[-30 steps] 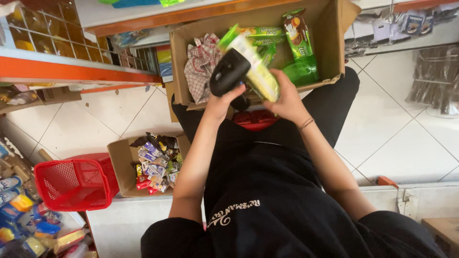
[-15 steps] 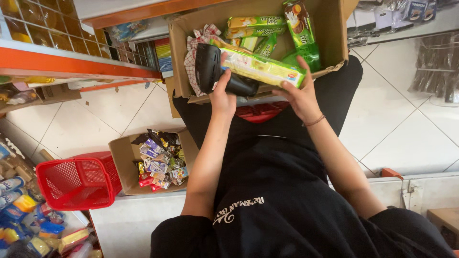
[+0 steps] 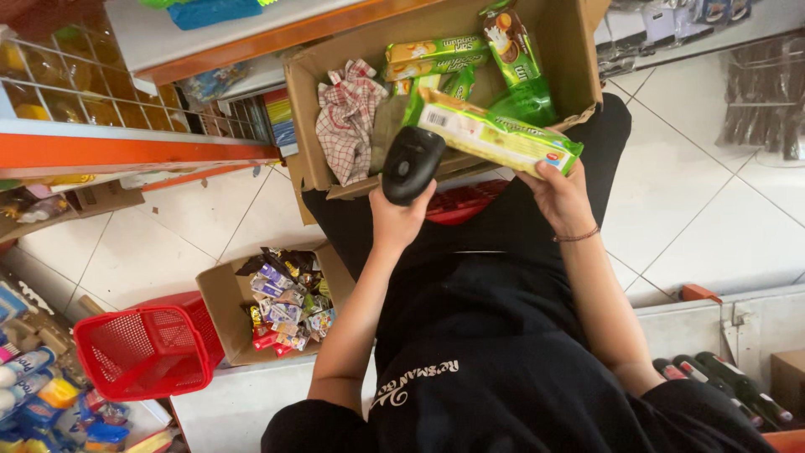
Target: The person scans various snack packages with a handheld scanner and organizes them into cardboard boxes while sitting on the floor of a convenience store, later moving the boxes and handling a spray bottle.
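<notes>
The long green and yellow snack packet (image 3: 495, 134) is held by its near right end in the right hand (image 3: 560, 195), fingers closed round it, so that it lies slanted over the front edge of the big cardboard box (image 3: 579, 59) resting on the person's lap. The left hand (image 3: 401, 220) is wrapped round the grip of a black handheld scanner (image 3: 411, 164), whose head sits just beside the packet's left end, close to its barcode; I cannot tell whether they touch.

Inside the box, behind the packet, lie more green packets (image 3: 436, 52) and a crumpled red-checked cloth (image 3: 348, 117) toward the box's left wall. Just under the box's front edge, something red (image 3: 465, 201) shows on the lap.

Below and left of the box, on the tiled floor (image 3: 704, 218), stands a smaller open carton (image 3: 222, 302) full of mixed wrapped sweets, and a red plastic basket (image 3: 142, 352) sits just left of that. Left of the box runs a shelf with an orange edge (image 3: 134, 151). Far below the box to the right, a few dark bottles (image 3: 729, 386) lie on their sides.
</notes>
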